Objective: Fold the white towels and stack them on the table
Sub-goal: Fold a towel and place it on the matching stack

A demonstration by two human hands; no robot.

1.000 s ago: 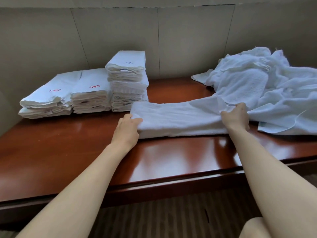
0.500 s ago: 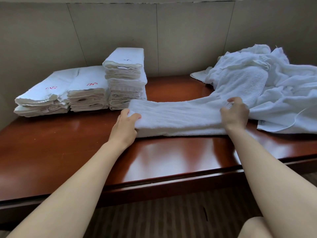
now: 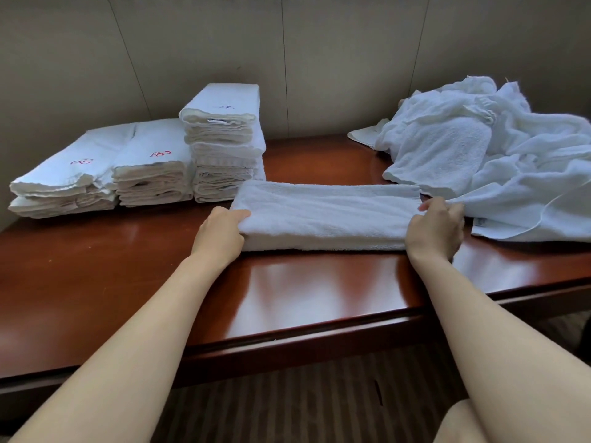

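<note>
A white towel (image 3: 323, 215), folded into a long strip, lies across the middle of the red-brown table (image 3: 128, 282). My left hand (image 3: 220, 233) grips its left end, thumb on top. My right hand (image 3: 436, 230) holds the right end with curled fingers. Three stacks of folded white towels stand at the back left: a tall one (image 3: 224, 142), a lower one (image 3: 153, 167) and a flat one (image 3: 60, 183), two marked in red. A heap of unfolded white towels (image 3: 499, 155) fills the back right.
A beige panelled wall (image 3: 287, 43) runs right behind the table. The table's front edge (image 3: 319, 334) is close to me, with striped carpet (image 3: 303, 404) below. Bare wood lies between the strip and the front edge.
The strip's right end now lies flat and squared, free of the heap. My right hand has slid to that end; my left hand still holds the left end.
</note>
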